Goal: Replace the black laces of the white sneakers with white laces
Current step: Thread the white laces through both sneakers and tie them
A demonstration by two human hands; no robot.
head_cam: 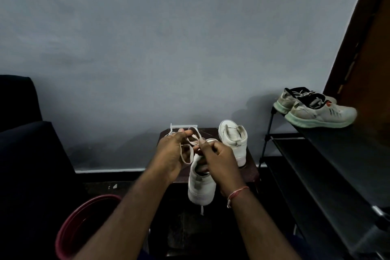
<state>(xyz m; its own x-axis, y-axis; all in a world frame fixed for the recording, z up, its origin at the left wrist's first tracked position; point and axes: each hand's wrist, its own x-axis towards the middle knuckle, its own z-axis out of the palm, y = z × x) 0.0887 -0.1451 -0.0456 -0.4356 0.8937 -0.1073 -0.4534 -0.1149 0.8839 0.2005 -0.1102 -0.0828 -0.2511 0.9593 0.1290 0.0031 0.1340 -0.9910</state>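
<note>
While the near sneaker stands on the counter, the left grip and right grip both pinch the white lace above it

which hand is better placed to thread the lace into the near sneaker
Right, likely: the right hand pinches the white lace directly over the near sneaker, while the left hand holds the loop off to the side.

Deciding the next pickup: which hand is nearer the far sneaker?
Right. The right hand sits just left of the far sneaker; the left hand is farther left, both pinching the white lace.
</note>
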